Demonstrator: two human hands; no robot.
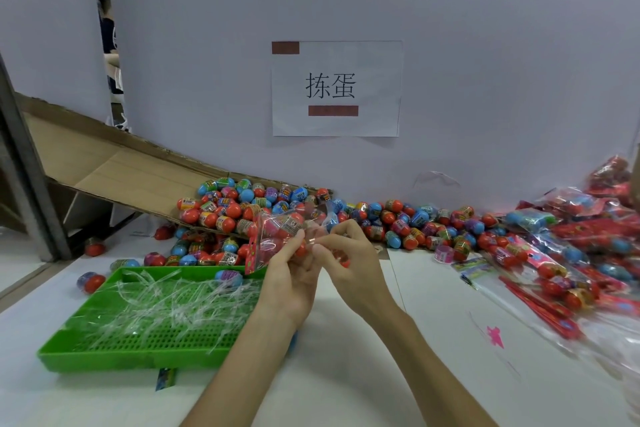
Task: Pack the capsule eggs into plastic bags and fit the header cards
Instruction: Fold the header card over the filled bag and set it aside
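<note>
A clear plastic bag (277, 229) with several capsule eggs inside is held above the table's middle. A red header card (252, 255) hangs at its left end. My left hand (289, 274) grips the bag from below, fingers curled round it. My right hand (343, 253) pinches the bag's open end with thumb and fingertips. Behind the hands a heap of loose red, blue and purple capsule eggs (398, 222) spreads along the wall and spills from a tilted cardboard chute (114, 170).
A green slotted tray (104, 354) full of clear plastic strips lies at the left, one egg (228, 277) on its far edge. Finished packs and red header cards (561, 263) pile at the right. Stray eggs (90, 281) lie left of the tray. A paper sign (336, 88) hangs on the wall.
</note>
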